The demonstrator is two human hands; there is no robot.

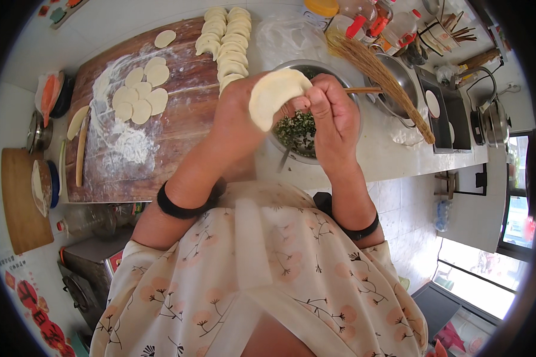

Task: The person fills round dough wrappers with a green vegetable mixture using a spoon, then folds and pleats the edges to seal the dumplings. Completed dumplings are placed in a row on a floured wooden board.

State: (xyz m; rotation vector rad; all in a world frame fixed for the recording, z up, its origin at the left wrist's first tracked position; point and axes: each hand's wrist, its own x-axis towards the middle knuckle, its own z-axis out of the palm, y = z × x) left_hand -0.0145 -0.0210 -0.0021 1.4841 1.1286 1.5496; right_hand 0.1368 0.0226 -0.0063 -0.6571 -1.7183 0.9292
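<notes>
A half-moon dumpling of pale dough is held up in front of me. My left hand supports it from behind, its fingers mostly hidden by the dough. With thumb and fingers closed, my right hand pinches the dumpling's right end. Wooden chopsticks stick out to the right from behind that hand, apparently held in it. Below both hands is a metal bowl of chopped green filling, with a spoon handle at its near side.
On the floured wooden board at left lie round wrappers and a rolling pin. Two rows of finished dumplings stand at its far edge. A straw whisk broom, a sink and bottles are at right.
</notes>
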